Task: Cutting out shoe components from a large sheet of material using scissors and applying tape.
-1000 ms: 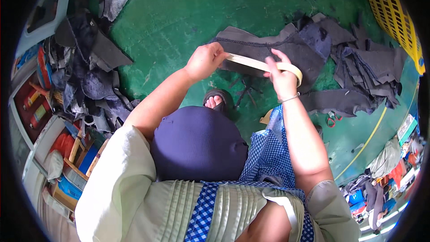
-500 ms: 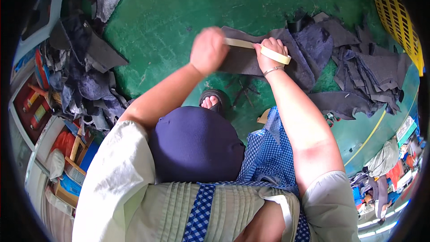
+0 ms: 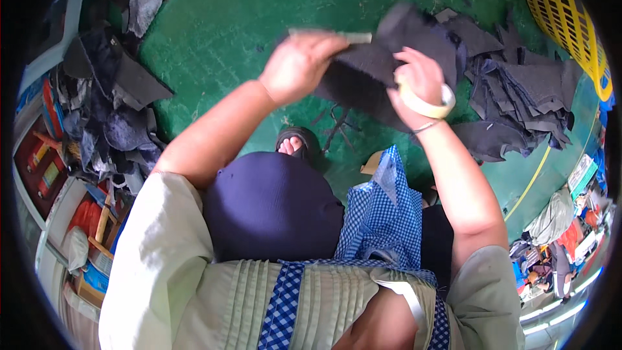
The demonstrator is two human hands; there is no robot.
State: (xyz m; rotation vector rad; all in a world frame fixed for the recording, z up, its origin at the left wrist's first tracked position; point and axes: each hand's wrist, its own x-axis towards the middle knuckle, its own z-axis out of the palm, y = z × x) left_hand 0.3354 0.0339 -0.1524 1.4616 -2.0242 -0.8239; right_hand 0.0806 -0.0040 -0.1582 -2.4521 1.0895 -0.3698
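A short pale strip of tape (image 3: 359,37) sticks out from my left hand (image 3: 299,65), whose fingers are closed on it at the edge of a dark grey fabric piece (image 3: 366,71). That piece is blurred and looks tilted; whether my left hand also grips it, I cannot tell. My right hand (image 3: 418,81) is just right of the piece, fingers stretched and apart. A pale yellow roll of tape (image 3: 427,109) encircles this hand just above the wrist bracelet (image 3: 424,127).
Dark fabric scraps are heaped at the right (image 3: 525,87) and left (image 3: 120,84) on the green floor (image 3: 227,19). A yellow perforated basket (image 3: 564,19) stands far right. A blue checked apron (image 3: 382,220) hangs over my lap, and my sandalled foot (image 3: 295,146) is below the fabric.
The tape strip no longer stretches between my hands; it is at my left hand only. My right hand has moved right and down, its fingers spread. The fabric piece has shifted and blurred.
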